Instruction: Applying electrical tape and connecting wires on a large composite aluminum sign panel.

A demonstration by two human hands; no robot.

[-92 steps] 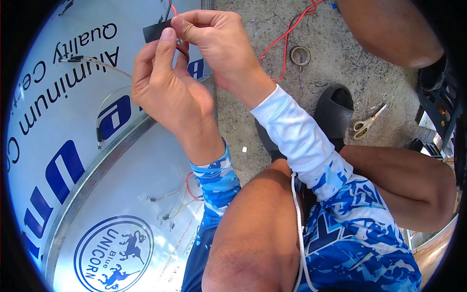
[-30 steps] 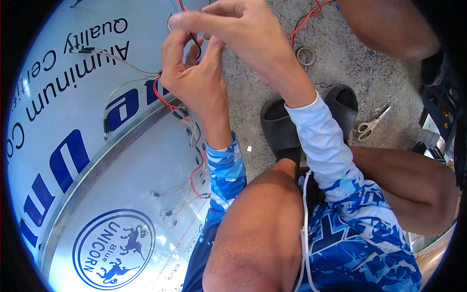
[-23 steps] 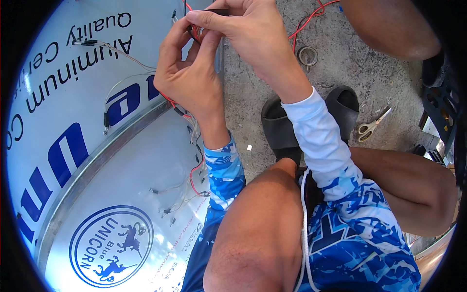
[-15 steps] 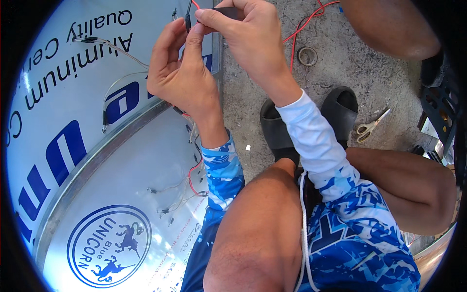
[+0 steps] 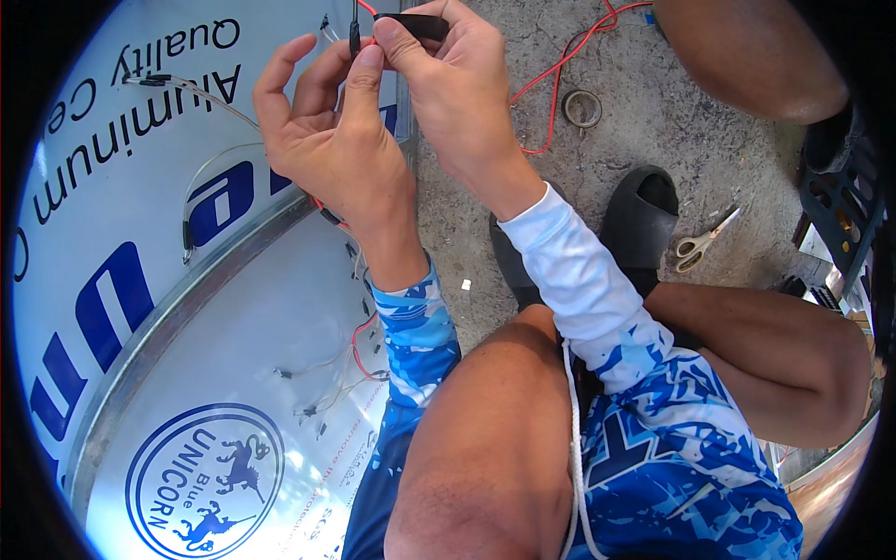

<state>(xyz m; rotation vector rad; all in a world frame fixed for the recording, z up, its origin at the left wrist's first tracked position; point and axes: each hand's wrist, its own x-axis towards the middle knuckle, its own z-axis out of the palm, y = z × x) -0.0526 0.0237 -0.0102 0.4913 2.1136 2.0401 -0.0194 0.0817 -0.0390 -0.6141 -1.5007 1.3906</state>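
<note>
At the top of the view, my left hand (image 5: 341,140) pinches a red and black wire joint between thumb and forefinger, its other fingers spread out. A black-wrapped piece of wire (image 5: 355,39) stands up beside the left thumb tip. My right hand (image 5: 457,103) is closed, with its thumb pressed at the same joint. It grips a strip of black tape (image 5: 425,26) that runs from the joint back under the fingers. The two thumb tips nearly touch. The exact spot where tape meets wire is partly hidden by the fingers.
A white panel with blue lettering (image 5: 112,299) and a curved metal strip (image 5: 187,280) lies left, with several thin wires on it. On the concrete floor are a red wire (image 5: 557,93), a tape roll (image 5: 582,108) and scissors (image 5: 707,241). Someone's bare leg (image 5: 747,56) is top right.
Both hands have shifted slightly left in view, still pinching at the joint. My left fingers are spread wider, and more of the tape strip shows. The red wire on the floor has shifted.
</note>
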